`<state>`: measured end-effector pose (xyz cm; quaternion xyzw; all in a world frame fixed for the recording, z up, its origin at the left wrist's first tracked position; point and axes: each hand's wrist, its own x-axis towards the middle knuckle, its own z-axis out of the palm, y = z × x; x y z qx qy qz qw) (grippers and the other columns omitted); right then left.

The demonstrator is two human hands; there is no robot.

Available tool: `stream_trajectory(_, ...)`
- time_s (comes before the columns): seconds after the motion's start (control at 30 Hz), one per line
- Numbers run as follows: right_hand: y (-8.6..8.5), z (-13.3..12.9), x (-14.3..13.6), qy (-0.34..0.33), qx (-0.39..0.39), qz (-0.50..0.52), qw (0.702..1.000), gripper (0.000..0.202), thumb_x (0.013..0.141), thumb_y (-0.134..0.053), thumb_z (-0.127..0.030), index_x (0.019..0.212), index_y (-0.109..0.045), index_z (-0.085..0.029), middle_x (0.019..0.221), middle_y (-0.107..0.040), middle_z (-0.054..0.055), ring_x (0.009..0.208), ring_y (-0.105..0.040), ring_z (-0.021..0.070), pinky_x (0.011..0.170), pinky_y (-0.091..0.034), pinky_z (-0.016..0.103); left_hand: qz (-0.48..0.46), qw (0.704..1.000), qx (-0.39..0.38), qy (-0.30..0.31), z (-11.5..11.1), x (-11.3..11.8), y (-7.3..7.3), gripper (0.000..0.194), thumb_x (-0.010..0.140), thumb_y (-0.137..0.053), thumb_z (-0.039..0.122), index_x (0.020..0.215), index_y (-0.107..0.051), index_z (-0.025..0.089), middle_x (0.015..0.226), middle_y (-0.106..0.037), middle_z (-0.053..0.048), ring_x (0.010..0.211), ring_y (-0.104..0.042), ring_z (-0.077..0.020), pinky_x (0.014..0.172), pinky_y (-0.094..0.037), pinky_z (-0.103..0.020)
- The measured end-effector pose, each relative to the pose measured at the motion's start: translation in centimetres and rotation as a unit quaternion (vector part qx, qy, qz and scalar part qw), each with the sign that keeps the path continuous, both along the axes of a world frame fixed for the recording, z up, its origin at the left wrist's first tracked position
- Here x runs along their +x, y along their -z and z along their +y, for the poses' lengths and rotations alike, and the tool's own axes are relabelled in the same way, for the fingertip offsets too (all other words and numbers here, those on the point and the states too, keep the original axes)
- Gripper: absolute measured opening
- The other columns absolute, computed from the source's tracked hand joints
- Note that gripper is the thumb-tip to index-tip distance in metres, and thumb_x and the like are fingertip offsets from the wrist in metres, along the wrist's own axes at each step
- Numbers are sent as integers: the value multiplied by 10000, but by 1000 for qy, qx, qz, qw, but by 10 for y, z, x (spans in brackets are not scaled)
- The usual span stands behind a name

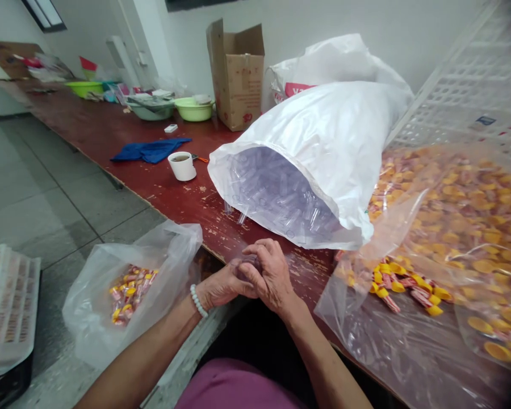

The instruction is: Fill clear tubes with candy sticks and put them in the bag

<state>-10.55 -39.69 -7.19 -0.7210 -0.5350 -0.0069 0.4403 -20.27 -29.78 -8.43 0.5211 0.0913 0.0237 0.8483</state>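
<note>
A single camera, worn on the person's head, looks forward and down across the bench (145, 184) from its near side. The left hand (227, 284) and right hand (275, 275) lie close to it, near the middle of the view, with purple clothing (238, 386) nearest of all. The bench runs off to the far left, the floor (21, 170) shows on the left, and the pale wall (323, 23) closes the far side. The wide view darkens at the right corners.
</note>
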Motion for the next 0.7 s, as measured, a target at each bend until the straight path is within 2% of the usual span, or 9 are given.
stream_trajectory(0.1,-8,8,2,-37,-51,-10,998,274,871,-510,-393,1079,-589,-233,1083,-570,55,979,-487,195,874,-393,349,-17,996,-32,-85,-2,1,5,141,557,-780,142,636,-666,169,656,-628,6,684,-582,-148,695,-486,-280)
stream_trajectory(0.2,-12,34,7,-77,-32,33,996,292,944,-370,-343,1161,-537,-242,1131,-576,37,1037,-507,161,898,-401,314,-22,988,-36,-152,9,-3,3,179,615,-758,162,779,-689,180,770,-667,-11,749,-613,-161,698,-493,-283)
stream_trajectory(0.27,-11,63,13,-32,-28,41,998,310,964,-312,-336,1169,-522,-235,1118,-592,39,1028,-537,150,875,-417,293,-10,981,-27,-191,20,-9,-1,260,658,-734,166,912,-681,182,887,-683,-43,785,-632,-178,654,-499,-277)
stream_trajectory(0.37,-6,115,21,88,-115,-74,987,242,928,-421,-362,1057,-566,-217,1020,-627,66,930,-576,194,792,-436,323,12,964,-24,-266,36,-23,-7,324,672,-731,171,988,-663,174,939,-687,-74,765,-658,-186,589,-491,-246)
stream_trajectory(0.43,-1,145,24,120,-160,-152,968,194,876,-521,-349,978,-585,-196,970,-633,96,906,-573,235,769,-428,360,29,952,-50,-299,42,-33,-6,381,652,-750,163,1021,-656,181,904,-690,-62,750,-668,-179,618,-505,-251)
stream_trajectory(0.5,5,169,25,128,-170,-176,961,188,839,-575,-322,945,-586,-167,939,-629,132,916,-560,270,762,-420,390,42,945,-82,-314,46,-42,-3,423,643,-760,163,1050,-649,196,874,-687,-42,769,-674,-178,681,-528,-279)
stream_trajectory(0.6,11,189,26,147,-182,-177,956,122,858,-507,-194,924,-586,-128,891,-623,174,909,-554,295,737,-411,408,49,934,-103,-337,51,-50,3,396,650,-765,191,1030,-652,190,856,-687,-37,796,-681,-187,722,-542,-303)
stream_trajectory(0.7,11,192,26,157,-193,-178,952,218,856,-383,-62,901,-589,-116,862,-621,182,915,-552,296,759,-397,427,64,922,-98,-369,56,-54,8,376,630,-782,211,981,-660,158,835,-696,-47,753,-687,-185,679,-548,-285)
